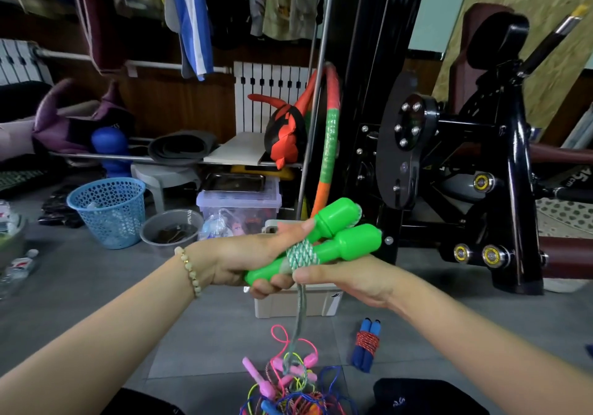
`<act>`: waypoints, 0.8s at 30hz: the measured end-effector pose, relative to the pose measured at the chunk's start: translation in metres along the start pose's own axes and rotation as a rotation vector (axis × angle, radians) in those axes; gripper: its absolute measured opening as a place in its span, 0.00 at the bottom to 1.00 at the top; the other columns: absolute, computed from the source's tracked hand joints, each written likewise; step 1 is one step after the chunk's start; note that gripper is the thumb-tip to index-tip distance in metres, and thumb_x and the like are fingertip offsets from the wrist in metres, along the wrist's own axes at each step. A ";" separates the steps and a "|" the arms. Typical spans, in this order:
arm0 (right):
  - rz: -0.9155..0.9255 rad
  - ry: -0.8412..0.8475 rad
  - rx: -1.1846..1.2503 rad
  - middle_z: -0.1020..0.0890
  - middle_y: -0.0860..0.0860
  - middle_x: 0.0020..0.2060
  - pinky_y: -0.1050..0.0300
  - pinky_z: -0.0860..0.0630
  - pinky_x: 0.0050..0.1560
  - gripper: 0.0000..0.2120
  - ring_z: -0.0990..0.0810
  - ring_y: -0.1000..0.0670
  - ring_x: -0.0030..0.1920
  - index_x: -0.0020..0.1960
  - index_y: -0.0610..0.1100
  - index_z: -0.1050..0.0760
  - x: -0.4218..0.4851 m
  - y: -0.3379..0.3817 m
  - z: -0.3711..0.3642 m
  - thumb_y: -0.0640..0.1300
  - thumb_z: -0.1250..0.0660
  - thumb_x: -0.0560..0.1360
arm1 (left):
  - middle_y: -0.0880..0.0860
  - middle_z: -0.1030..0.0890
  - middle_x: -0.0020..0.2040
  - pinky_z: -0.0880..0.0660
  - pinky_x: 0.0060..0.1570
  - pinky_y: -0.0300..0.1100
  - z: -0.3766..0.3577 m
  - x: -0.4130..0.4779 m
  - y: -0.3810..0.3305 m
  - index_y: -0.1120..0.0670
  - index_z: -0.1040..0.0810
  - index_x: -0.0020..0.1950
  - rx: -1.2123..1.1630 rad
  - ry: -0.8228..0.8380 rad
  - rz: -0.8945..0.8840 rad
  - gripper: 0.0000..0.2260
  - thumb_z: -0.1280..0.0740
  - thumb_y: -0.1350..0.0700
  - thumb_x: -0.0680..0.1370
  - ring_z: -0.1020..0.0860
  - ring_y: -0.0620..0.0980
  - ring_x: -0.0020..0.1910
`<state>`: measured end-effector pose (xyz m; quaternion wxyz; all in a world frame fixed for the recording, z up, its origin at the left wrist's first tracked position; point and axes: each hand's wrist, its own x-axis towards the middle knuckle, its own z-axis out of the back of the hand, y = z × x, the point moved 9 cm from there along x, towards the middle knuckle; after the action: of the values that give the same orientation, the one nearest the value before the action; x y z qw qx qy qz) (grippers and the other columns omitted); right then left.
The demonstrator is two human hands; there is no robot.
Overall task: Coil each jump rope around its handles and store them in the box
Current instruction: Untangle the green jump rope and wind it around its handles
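Firmly, left hand [244,260] grips 2 glossy green handles [348,244]; right hand [348,281] pinches braided rope [301,255].

The left forearm [112,315] and right forearm [465,324] are bare. A bracelet [189,270] of pale rounded beads, with a few small gold ones between, circles the wrist behind the left hand [244,260]. Black cloth [426,397] covers what look like the knees at the bottom edge, the right one bearing a small pale mark [399,402].

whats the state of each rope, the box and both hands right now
green handles: side by side, gripped by left hand
green-white rope: few turns wound, rest hangs down
right hand: pinches that rope below wraps
blue jump rope: coiled, lying on floor
rope pile: loose, tangled
box: top hidden behind hands
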<state>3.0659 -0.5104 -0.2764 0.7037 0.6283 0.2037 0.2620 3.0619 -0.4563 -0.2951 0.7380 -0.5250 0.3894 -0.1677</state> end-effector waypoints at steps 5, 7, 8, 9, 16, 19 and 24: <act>0.018 -0.120 -0.031 0.16 0.58 0.42 0.67 0.26 0.51 0.11 0.19 0.61 0.48 0.49 0.48 0.22 0.000 0.001 0.002 0.35 0.29 0.69 | 0.48 0.33 0.24 0.39 0.20 0.32 0.012 -0.005 0.001 0.48 0.21 0.36 0.059 -0.024 0.003 0.26 0.50 0.33 0.70 0.37 0.42 0.18; 0.026 -0.154 -0.039 0.17 0.59 0.43 0.70 0.27 0.47 0.12 0.20 0.63 0.47 0.51 0.49 0.23 0.003 -0.001 0.004 0.37 0.31 0.71 | 0.48 0.32 0.25 0.39 0.21 0.33 0.023 -0.005 0.002 0.51 0.23 0.40 0.090 -0.081 0.007 0.26 0.49 0.32 0.69 0.37 0.43 0.19; 0.027 -0.178 -0.039 0.18 0.60 0.40 0.71 0.29 0.42 0.11 0.21 0.63 0.42 0.52 0.50 0.24 0.005 -0.004 0.007 0.38 0.32 0.73 | 0.48 0.31 0.25 0.39 0.21 0.33 0.030 -0.005 0.004 0.53 0.24 0.43 0.096 -0.124 0.009 0.26 0.48 0.32 0.69 0.37 0.43 0.19; 0.020 -0.206 -0.040 0.21 0.60 0.36 0.70 0.31 0.37 0.09 0.24 0.62 0.36 0.51 0.50 0.25 0.007 -0.007 0.010 0.39 0.33 0.74 | 0.48 0.30 0.26 0.39 0.21 0.33 0.037 -0.004 0.005 0.54 0.26 0.46 0.100 -0.168 0.001 0.27 0.47 0.32 0.70 0.36 0.44 0.20; -0.029 -0.347 -0.333 0.25 0.65 0.27 0.71 0.34 0.34 0.10 0.27 0.65 0.29 0.58 0.37 0.25 0.008 -0.020 0.028 0.37 0.39 0.79 | 0.51 0.24 0.28 0.34 0.22 0.34 0.068 -0.004 0.008 0.51 0.26 0.45 0.069 -0.509 -0.157 0.16 0.41 0.39 0.78 0.31 0.46 0.21; 0.033 -0.301 -0.912 0.19 0.56 0.46 0.64 0.34 0.44 0.10 0.22 0.59 0.49 0.57 0.43 0.24 0.005 -0.006 0.026 0.44 0.37 0.78 | 0.51 0.23 0.28 0.33 0.22 0.34 0.068 -0.002 0.011 0.50 0.26 0.45 0.129 -0.574 -0.166 0.14 0.41 0.41 0.79 0.28 0.46 0.22; 0.010 -0.297 -1.331 0.19 0.48 0.48 0.54 0.36 0.42 0.12 0.23 0.46 0.52 0.54 0.49 0.23 -0.001 0.017 0.030 0.54 0.41 0.79 | 0.54 0.19 0.32 0.33 0.21 0.34 0.070 -0.001 0.009 0.50 0.26 0.47 0.214 -0.598 -0.142 0.12 0.41 0.43 0.80 0.28 0.45 0.20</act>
<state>3.0819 -0.5328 -0.2554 0.9595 0.0917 -0.1027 0.2459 3.1125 -0.4074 -0.2930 0.8572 -0.4961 0.0981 -0.0972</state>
